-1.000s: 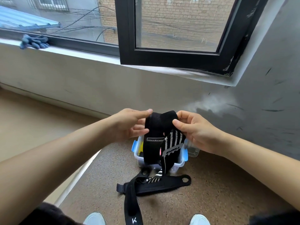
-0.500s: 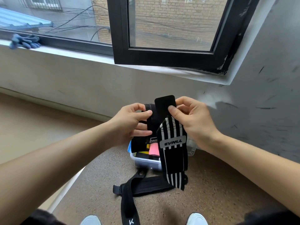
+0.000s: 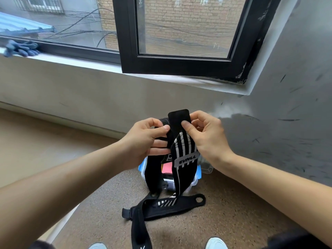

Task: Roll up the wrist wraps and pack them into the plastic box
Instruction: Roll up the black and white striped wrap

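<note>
the left hand curls its fingers round the band of a black, white-striped elastic wrist wrap; the right hand pinches its plain black end. it hangs above the clear plastic box with blue clips on the speckled floor.

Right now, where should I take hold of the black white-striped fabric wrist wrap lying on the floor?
Pinch the floor wrist wrap at its looped right end, from above and the right. That end lies flat and free, while another black strap crosses its left end.
</note>
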### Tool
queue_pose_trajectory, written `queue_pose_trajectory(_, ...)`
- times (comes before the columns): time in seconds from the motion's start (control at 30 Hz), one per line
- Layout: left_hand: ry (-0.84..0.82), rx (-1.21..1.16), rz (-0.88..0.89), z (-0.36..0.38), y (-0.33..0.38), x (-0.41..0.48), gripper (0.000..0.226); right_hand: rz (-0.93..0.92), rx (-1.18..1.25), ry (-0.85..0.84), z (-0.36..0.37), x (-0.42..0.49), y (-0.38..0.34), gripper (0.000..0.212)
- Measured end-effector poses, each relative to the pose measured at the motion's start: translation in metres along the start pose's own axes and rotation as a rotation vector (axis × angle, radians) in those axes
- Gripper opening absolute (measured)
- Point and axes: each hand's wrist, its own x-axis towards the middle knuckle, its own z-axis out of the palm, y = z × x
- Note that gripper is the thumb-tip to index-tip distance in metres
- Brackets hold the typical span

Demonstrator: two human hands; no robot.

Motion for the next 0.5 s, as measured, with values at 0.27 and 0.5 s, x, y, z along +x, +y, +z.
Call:
queue_pose_trajectory(0.27, 0.069, 0.007, 0.088, 0.009, -0.004, -0.002, 0.015, -0.029, -0.242, 0.129, 0.001, 0.002, 0.000, 0.014)
queue_pose_trajectory(0.5, 0.170, 0.091, 0.173, 0.011, -0.012, -0.002, 0.031, 0.109, -0.298, 0.124, 0.000, 0.006, -0.004, 0.023)
